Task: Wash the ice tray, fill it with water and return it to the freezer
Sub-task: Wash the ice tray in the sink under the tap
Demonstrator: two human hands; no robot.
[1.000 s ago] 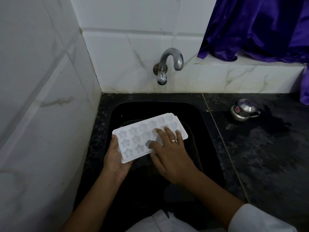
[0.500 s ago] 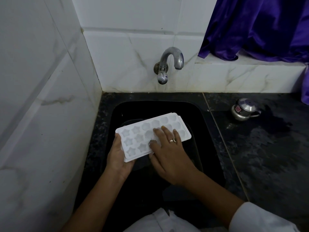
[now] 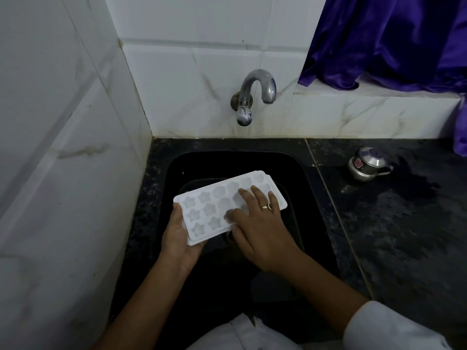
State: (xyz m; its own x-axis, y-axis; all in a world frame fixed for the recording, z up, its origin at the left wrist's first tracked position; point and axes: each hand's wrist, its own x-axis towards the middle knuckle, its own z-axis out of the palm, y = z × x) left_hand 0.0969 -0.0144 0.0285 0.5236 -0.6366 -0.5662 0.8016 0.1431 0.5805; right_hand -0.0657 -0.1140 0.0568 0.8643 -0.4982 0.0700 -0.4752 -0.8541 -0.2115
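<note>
A white ice tray [image 3: 214, 205] with star and flower moulds is held level over the black sink [image 3: 298, 168]. My left hand [image 3: 177, 236] grips its near-left end from below, thumb on the rim. My right hand [image 3: 257, 223] lies flat across the tray's right half, fingers straight and spread over the moulds, a ring on one finger. The metal tap [image 3: 255, 93] on the tiled wall above the sink has no water running from it.
A small steel lidded pot [image 3: 366, 166] stands on the black granite counter [image 3: 404, 223] to the right, beside a wet patch. A purple curtain [image 3: 391, 39] hangs over the ledge at the back right. White tiled walls close in the left side and the back.
The tray has shifted slightly right and up with my left hand. My right hand's fingers have slid a little further along the moulds.
</note>
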